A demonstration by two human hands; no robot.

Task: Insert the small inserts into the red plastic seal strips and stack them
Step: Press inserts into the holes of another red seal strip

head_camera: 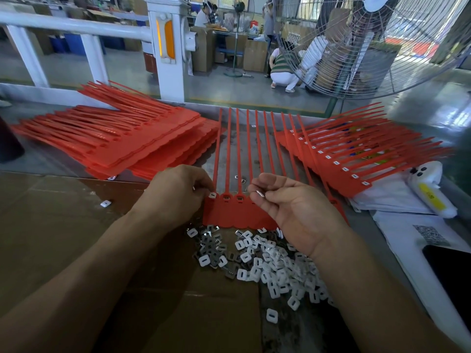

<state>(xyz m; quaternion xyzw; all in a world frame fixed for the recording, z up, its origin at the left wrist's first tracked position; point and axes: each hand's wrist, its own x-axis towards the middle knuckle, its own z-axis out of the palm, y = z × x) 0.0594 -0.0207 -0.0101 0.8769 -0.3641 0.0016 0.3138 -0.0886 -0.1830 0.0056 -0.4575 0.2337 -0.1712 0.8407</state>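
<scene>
My left hand (178, 192) pinched a small white insert (212, 195) at the leftmost slot of the red plastic seal strip sheet (229, 212), which lay flat in front of me, tails pointing far. My right hand (293, 207), fingers curled, pinched a small metal clip (260, 194) just above the sheet. Loose white and metal inserts (267, 261) were piled near me. Finished red stack (339, 159) sat far right, unfilled red stack (122, 141) far left.
</scene>
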